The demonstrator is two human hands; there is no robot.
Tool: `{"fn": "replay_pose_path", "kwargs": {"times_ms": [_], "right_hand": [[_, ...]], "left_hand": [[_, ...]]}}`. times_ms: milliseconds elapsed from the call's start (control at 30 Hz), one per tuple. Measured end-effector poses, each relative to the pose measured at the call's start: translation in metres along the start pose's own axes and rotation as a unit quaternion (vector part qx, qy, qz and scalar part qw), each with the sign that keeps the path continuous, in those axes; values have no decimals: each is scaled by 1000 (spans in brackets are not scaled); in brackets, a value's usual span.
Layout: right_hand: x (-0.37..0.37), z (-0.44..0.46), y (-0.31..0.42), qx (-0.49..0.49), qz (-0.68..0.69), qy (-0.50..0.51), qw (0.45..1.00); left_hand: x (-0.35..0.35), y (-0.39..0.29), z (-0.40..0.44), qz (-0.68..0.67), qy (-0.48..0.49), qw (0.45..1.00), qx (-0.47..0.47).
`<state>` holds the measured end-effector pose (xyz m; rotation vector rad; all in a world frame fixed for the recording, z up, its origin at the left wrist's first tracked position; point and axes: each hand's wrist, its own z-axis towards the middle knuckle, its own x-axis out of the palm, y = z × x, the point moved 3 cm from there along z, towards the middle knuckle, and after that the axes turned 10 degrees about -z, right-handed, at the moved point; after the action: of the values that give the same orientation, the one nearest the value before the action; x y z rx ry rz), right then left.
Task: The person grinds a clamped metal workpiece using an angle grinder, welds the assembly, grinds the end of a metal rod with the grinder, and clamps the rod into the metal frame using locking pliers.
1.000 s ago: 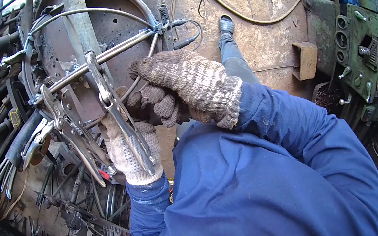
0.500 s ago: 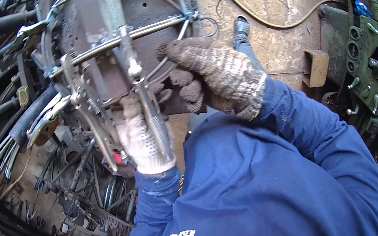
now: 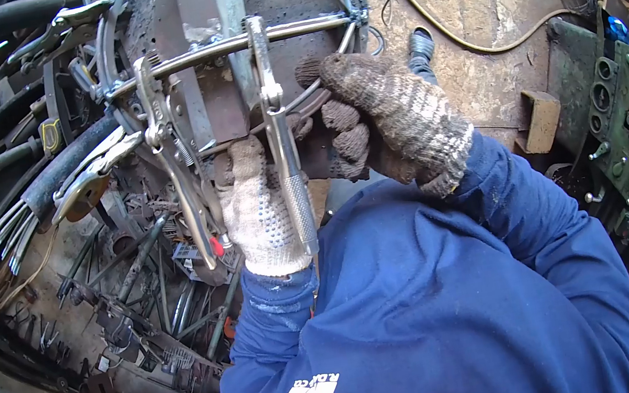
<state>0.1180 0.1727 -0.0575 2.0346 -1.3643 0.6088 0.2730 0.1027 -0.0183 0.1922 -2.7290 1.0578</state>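
Note:
A welded frame of bent metal rods (image 3: 225,49) lies over a dark metal plate (image 3: 285,12). Two locking pliers are clamped to its upper rod: one (image 3: 291,175) hangs across my left hand, the other (image 3: 178,177) hangs further left. My left hand (image 3: 263,225), in a stained knit glove, is closed at the lower curved rod (image 3: 307,99); the pliers hide part of its fingers. My right hand (image 3: 400,113), gloved too, has its fingers curled around the same rod further right. A flat metal bar (image 3: 241,76) runs under the upper rod.
More locking pliers (image 3: 99,161) and dark tubes (image 3: 66,162) crowd the left side. Metal offcuts (image 3: 131,283) litter the lower left floor. A green machine with levers (image 3: 622,115) stands at right, near a small block (image 3: 539,120). A hose (image 3: 463,45) crosses the floor.
The frame, pliers and both hands appear shifted right and slightly down in view, along with the surroundings. Both hands keep their places at the lower rod.

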Motion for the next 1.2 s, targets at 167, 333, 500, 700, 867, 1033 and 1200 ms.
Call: {"fn": "replay_pose_path", "kwargs": {"times_ms": [167,333,500,700,867,1033,1200], "right_hand": [[0,1,2,-1,-50,25,998],[-4,2,5,-8,-144,22,989],[-8,6,3,-57,-163,42,984],[7,-11,24,123,-141,17,982],[-1,-1,16,29,-124,37,991],[-3,0,15,12,-124,43,991],[-6,0,16,-6,-146,45,988]], "left_hand": [[-4,3,5,-3,-15,997,69],[-18,5,7,-68,-30,997,15],[-27,6,8,-119,122,985,-17],[-47,4,15,165,85,979,87],[-39,5,11,175,170,962,121],[-18,2,7,17,190,980,57],[-31,3,12,43,168,981,91]]}}
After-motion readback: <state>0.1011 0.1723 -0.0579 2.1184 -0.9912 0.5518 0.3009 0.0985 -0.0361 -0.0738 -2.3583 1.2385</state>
